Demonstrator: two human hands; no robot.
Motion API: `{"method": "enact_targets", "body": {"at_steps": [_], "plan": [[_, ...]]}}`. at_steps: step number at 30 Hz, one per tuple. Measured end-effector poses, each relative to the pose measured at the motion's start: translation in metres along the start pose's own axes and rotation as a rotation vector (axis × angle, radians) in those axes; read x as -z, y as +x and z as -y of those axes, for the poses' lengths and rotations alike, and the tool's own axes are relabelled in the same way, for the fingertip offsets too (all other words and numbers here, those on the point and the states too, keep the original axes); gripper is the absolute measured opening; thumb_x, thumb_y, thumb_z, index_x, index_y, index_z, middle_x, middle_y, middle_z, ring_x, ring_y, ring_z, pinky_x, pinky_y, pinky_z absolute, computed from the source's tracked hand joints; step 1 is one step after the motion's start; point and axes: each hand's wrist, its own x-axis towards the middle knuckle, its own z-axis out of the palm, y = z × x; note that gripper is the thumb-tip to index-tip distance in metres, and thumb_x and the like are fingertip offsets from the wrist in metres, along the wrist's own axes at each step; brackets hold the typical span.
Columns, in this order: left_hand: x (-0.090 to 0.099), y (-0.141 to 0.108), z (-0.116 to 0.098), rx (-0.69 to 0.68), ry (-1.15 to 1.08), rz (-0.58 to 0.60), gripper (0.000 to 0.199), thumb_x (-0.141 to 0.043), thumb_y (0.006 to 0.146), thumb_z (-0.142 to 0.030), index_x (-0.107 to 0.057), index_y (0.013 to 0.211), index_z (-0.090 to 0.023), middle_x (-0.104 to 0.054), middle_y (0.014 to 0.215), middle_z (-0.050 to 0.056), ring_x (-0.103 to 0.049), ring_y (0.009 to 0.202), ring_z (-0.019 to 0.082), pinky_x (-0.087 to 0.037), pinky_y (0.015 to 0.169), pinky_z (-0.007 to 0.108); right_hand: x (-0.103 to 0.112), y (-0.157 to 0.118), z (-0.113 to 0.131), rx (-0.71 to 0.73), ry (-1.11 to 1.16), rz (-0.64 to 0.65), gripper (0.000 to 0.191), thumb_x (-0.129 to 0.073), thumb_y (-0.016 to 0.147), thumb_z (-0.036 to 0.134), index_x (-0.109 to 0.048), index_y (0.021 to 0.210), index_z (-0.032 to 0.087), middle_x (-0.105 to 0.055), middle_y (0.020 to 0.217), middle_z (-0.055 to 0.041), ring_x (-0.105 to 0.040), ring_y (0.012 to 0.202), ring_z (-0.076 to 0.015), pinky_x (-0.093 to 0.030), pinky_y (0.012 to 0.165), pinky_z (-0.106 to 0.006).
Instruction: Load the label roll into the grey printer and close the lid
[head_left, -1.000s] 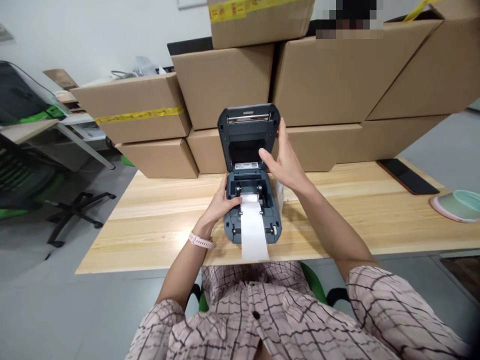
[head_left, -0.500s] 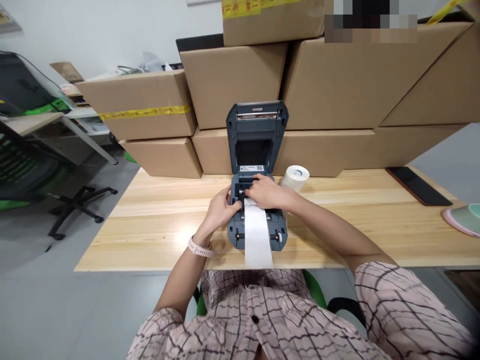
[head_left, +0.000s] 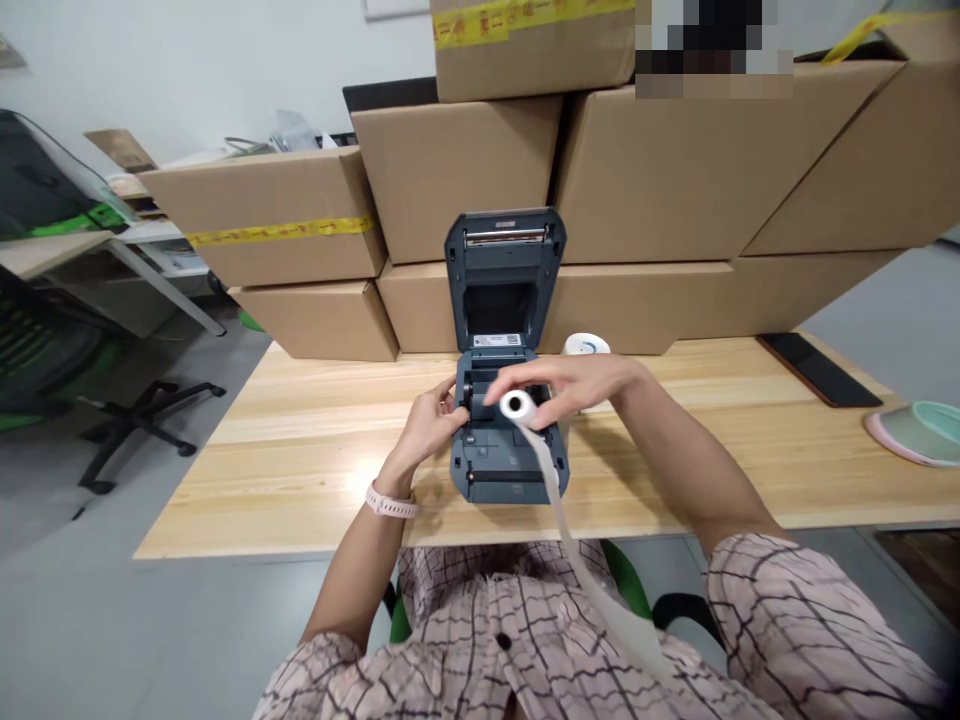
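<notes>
A dark grey label printer sits on the wooden table with its lid raised, its inner bay in view. Against the left side of the bay rests my left hand, thumb over the edge and fingers curled on the casing. Above the bay, my right hand grips a small white label roll between thumb and fingers, the core's dark hole facing me. From it a long paper strip hangs past the table edge towards my lap. A larger white roll stands behind my right hand, partly hidden.
Stacked cardboard boxes line the table's far side. On the right lie a black phone-like slab and a pink and green object. An office chair stands on the left floor. Behind the boxes, a person's head is blurred out.
My right hand has lifted the small label roll out of the printer bay, and the paper strip has swung right and down. My left hand stays at the printer's left side.
</notes>
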Motion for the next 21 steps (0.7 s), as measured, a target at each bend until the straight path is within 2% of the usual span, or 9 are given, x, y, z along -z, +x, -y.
{"method": "enact_targets", "body": {"at_steps": [2, 4, 6, 8, 10, 12, 17, 21], "plan": [[0.000, 0.000, 0.001, 0.000, -0.002, -0.001, 0.068, -0.061, 0.073, -0.020, -0.064, 0.141, -0.012, -0.046, 0.063, -0.006, -0.042, 0.059, 0.011, -0.031, 0.056, 0.022, 0.000, -0.041, -0.001, 0.120, 0.174, -0.167, 0.038, -0.078, 0.087, 0.045, -0.070, 0.117, 0.023, -0.069, 0.117, -0.0066, -0.067, 0.107, -0.0210, -0.053, 0.096, -0.037], [-0.001, 0.000, 0.003, -0.009, 0.019, -0.018, 0.068, -0.062, 0.074, -0.021, -0.064, 0.142, -0.013, -0.048, 0.063, -0.006, -0.044, 0.059, 0.011, -0.032, 0.057, 0.022, -0.007, -0.086, -0.006, 0.132, 0.287, -0.346, 0.030, -0.082, 0.082, 0.047, -0.073, 0.103, 0.027, -0.070, 0.105, -0.0040, -0.068, 0.099, -0.0216, -0.055, 0.091, -0.040], [-0.002, 0.001, 0.004, -0.012, 0.045, -0.031, 0.067, -0.062, 0.075, -0.022, -0.064, 0.141, -0.014, -0.049, 0.063, -0.006, -0.045, 0.060, 0.011, -0.033, 0.057, 0.022, -0.018, -0.123, -0.016, -0.008, 0.315, -0.523, 0.027, -0.084, 0.081, 0.048, -0.075, 0.099, 0.030, -0.071, 0.102, -0.0049, -0.068, 0.098, -0.0240, -0.054, 0.089, -0.043], [-0.002, 0.001, 0.004, -0.004, 0.052, -0.033, 0.068, -0.062, 0.075, -0.022, -0.064, 0.142, -0.014, -0.048, 0.063, -0.006, -0.044, 0.060, 0.011, -0.032, 0.057, 0.022, -0.031, -0.146, -0.029, -0.238, 0.282, -0.663, 0.029, -0.087, 0.078, 0.046, -0.076, 0.100, 0.030, -0.073, 0.104, -0.0070, -0.067, 0.101, -0.0262, -0.053, 0.090, -0.044], [-0.002, 0.001, 0.004, 0.004, 0.047, -0.030, 0.070, -0.062, 0.074, -0.021, -0.063, 0.144, -0.015, -0.047, 0.064, -0.006, -0.043, 0.060, 0.011, -0.032, 0.057, 0.022, -0.045, -0.151, -0.044, -0.430, 0.285, -0.755, 0.036, -0.091, 0.072, 0.045, -0.075, 0.100, 0.028, -0.073, 0.106, -0.0074, -0.067, 0.101, -0.0264, -0.052, 0.090, -0.043], [-0.002, 0.001, 0.002, 0.009, 0.047, -0.029, 0.071, -0.062, 0.074, -0.022, -0.062, 0.145, -0.014, -0.048, 0.064, -0.006, -0.044, 0.060, 0.011, -0.032, 0.057, 0.022, -0.058, -0.142, -0.057, -0.522, 0.348, -0.811, 0.042, -0.092, 0.068, 0.047, -0.073, 0.099, 0.025, -0.074, 0.106, -0.0066, -0.067, 0.098, -0.0251, -0.053, 0.090, -0.042], [-0.001, 0.000, 0.001, 0.027, 0.044, -0.040, 0.074, -0.063, 0.073, -0.025, -0.061, 0.146, -0.010, -0.046, 0.063, -0.006, -0.042, 0.059, 0.011, -0.032, 0.057, 0.022, -0.076, -0.112, -0.074, -0.548, 0.453, -0.831, 0.049, -0.090, 0.067, 0.050, -0.070, 0.100, 0.021, -0.074, 0.109, -0.0084, -0.068, 0.098, -0.0246, -0.054, 0.090, -0.043], [-0.002, 0.001, 0.005, 0.026, 0.033, -0.038, 0.074, -0.063, 0.074, -0.023, -0.060, 0.146, -0.011, -0.046, 0.064, -0.007, -0.041, 0.059, 0.010, -0.032, 0.056, 0.021, -0.077, -0.121, -0.073, -0.562, 0.472, -0.777, 0.059, -0.091, 0.067, 0.049, -0.070, 0.115, 0.022, -0.072, 0.123, -0.0116, -0.068, 0.111, -0.0281, -0.054, 0.100, -0.048]]}}
